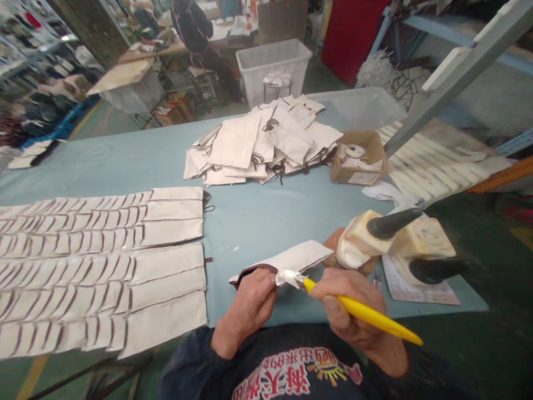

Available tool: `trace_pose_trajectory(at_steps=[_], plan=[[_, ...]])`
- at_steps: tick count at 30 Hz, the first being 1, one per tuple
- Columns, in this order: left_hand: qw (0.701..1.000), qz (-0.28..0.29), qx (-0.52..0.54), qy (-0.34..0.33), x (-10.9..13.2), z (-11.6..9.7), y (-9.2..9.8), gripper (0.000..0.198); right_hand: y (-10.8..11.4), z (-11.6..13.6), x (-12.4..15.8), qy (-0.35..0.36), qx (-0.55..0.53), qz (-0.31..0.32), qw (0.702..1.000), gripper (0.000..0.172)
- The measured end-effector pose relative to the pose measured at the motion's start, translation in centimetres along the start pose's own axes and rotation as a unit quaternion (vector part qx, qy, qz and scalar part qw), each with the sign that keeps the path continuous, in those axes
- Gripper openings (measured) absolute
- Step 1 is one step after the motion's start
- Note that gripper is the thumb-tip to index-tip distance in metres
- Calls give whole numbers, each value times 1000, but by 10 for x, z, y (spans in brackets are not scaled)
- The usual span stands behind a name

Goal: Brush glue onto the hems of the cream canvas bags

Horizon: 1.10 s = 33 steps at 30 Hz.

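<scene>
My left hand (252, 303) is closed on a cream fabric piece (297, 256) with a dark brown edge, holding it just above the table's near edge. In my right hand (352, 297) is a brush (383, 323) with a yellow handle. Its white-coated tip touches or nearly touches the brown edge, close to my left fingers; exact contact is unclear. To the right of the fabric lie two stained, cream-coloured plastic bottles with black tapered ends, one bottle (353, 244) nearer my hands and the other bottle (433, 239) farther right.
Overlapping rows of cream pieces (166, 280) with brown edges cover the table's left side. A loose heap of similar pieces (237, 139) lies at the back, beside a cardboard box (358, 176). A slanted metal post (453, 78) rises at right. Beyond the table, a person (191, 28) sits near a plastic bin (275, 58).
</scene>
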<state>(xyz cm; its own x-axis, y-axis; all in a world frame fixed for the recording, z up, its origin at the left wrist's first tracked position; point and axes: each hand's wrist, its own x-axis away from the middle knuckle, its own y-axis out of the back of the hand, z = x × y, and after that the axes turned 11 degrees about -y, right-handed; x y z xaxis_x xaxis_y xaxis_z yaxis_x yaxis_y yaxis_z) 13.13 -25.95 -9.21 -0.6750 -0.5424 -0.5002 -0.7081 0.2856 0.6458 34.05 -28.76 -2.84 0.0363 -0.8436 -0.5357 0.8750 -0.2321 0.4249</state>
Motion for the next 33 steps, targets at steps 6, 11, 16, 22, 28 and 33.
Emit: trace_pose_trajectory(at_steps=[6,11,16,22,28,33], plan=[[1000,-13,12,21,4,0,-1,23,-7,0,6,59,-11,61,996,20],[999,-5,19,26,2,1,-3,23,-7,-3,7,17,2,12,1000,19],[999,0,30,28,-1,1,-4,23,-10,-2,6,30,-22,38,999,21],[996,-17,54,63,-1,2,-7,23,-9,-4,9,-22,-5,5,1000,18],[996,-28,61,52,-4,4,-7,23,-13,-1,2,-46,-35,-1,998,19],[998,-16,51,44,-9,5,-6,22,-11,-11,6,-138,-43,-32,989,20]])
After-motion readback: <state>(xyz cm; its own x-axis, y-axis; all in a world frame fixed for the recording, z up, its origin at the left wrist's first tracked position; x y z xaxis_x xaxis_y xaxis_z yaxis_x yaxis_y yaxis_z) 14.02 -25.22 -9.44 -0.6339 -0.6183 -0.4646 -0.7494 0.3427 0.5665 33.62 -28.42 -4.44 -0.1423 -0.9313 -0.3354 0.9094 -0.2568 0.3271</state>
